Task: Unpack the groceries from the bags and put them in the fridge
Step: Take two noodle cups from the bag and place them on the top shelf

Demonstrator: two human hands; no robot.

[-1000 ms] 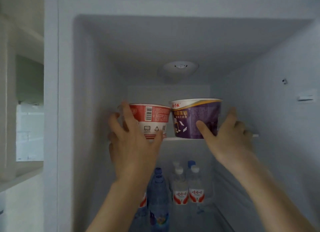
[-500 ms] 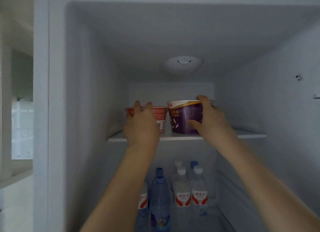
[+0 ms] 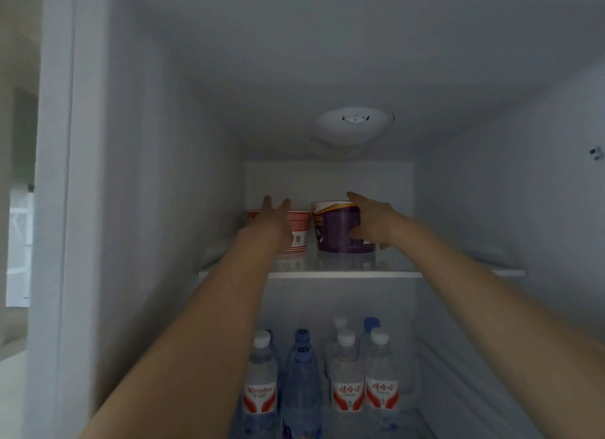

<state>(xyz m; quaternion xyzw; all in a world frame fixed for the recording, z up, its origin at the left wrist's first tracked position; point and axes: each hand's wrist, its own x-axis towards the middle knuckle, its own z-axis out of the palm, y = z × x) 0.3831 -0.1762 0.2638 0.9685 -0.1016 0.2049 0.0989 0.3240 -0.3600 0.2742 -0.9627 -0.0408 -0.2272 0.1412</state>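
Clear plastic water bottles (image 3: 347, 373) stand nearest, on the lower level of the fridge (image 3: 163, 144), their bottoms cut off by the frame edge. Above them runs the glass shelf (image 3: 458, 271), and both forearms reach over its front edge. On it, well back, sit two noodle cups side by side, close but apart. The left hand (image 3: 273, 219) lies against the front of the red cup (image 3: 299, 229), fingers straight and pointing up past the rim, pressing rather than gripping. The right hand (image 3: 370, 221) wraps the side of the purple cup (image 3: 334, 229), one finger over the rim and the thumb curled low on the wall.

A hard shove could knock a cup into the back wall or tip it, since both are tall, light and pushed near the top; drawing the curled right hand away carelessly could drag the purple cup forward.

The left hand hides most of the red cup. The bags are out of sight, and the dim light blurs the labels.
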